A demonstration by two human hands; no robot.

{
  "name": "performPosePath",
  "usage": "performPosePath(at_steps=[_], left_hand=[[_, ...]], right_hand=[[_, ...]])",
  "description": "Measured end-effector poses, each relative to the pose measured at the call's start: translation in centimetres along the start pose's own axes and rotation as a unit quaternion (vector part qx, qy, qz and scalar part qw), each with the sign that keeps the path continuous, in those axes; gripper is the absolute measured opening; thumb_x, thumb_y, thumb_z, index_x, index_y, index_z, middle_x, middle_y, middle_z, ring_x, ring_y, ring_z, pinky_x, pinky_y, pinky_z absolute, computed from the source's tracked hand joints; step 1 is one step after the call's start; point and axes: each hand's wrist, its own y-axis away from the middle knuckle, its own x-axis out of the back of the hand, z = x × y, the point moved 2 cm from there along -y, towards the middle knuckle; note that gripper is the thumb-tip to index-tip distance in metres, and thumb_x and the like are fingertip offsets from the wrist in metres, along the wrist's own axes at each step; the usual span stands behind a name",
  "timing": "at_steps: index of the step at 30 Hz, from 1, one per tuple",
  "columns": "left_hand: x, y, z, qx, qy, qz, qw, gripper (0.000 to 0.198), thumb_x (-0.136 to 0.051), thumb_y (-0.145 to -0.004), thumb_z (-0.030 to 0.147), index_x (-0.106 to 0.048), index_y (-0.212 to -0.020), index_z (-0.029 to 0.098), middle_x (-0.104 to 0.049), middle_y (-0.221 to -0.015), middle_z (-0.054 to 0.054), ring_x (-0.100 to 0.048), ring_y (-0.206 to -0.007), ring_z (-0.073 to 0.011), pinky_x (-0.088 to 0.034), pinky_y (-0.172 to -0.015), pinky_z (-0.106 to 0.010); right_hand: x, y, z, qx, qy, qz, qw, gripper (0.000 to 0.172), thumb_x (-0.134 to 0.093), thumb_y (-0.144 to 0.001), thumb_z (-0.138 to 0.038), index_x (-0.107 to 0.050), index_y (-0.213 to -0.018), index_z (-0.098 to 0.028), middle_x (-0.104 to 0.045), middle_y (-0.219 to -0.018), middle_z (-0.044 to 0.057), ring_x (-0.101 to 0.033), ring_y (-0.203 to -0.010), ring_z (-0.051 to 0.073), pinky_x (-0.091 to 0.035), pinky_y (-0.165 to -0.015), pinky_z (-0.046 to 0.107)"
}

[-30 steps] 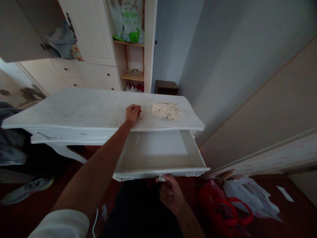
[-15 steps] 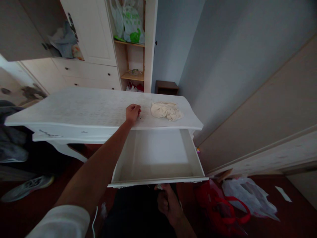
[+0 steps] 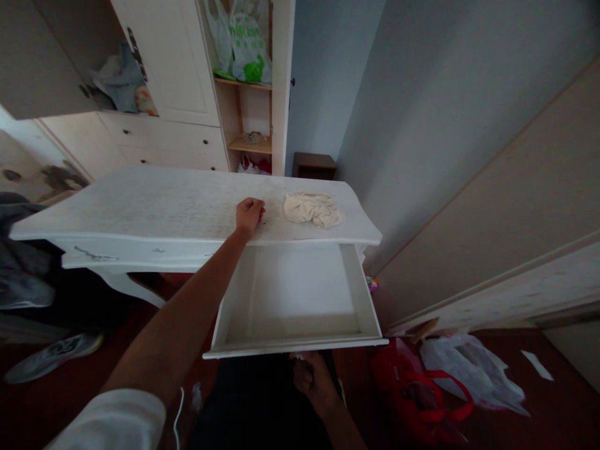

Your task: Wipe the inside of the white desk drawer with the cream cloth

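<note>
A white desk stands before me with one drawer pulled out, its bare inside showing. My left hand rests on the desktop as a loose fist, fingers curled in, with no object visible in it. Just right of it lies a crumpled cream cloth. Below the drawer's front edge, my right hand is closed at the drawer handle, of which only a small white bit shows past the fingers.
A red bag and a white plastic bag lie on the floor at right. At left is a shoe. Behind the desk stand a white wardrobe and a small brown cabinet. A wall runs along the right.
The drawer front has shifted slightly, its right corner moving left, and my right hand has moved slightly with it. My left hand stays on the desktop.
</note>
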Motion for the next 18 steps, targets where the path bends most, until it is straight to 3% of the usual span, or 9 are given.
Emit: performPosePath(at_steps=[5,18], left_hand=[[-0.1,0.0,0.0,0.006,-0.006,-0.008,1.000,0.011,-0.058,-0.066,0.026,-0.055,-0.062,0.017,-0.054,-0.055,0.003,-0.043,-0.044,-0.0077,-0.033,-0.041,-0.018],[-1.0,-0.1,-0.5,0.017,-0.125,-0.070,0.990,0.012,-0.059,-0.071,0.024,-0.057,-0.061,0.018,-0.057,-0.056,0.001,-0.044,-0.044,-0.0097,-0.034,-0.045,-0.021]], right_hand=[[0.6,-0.9,0.4,0.066,-0.008,-0.059,0.996,0.050,-0.075,-0.072,-0.062,-0.074,-0.079,-0.012,-0.032,-0.043,-0.010,-0.026,-0.044,0.006,-0.026,-0.049,0.024],[1.0,-1.1,1.1,0.079,-0.006,-0.059,0.995,0.053,-0.071,-0.073,-0.067,-0.075,-0.082,-0.015,-0.034,-0.048,-0.007,-0.027,-0.048,0.008,-0.027,-0.053,0.027]])
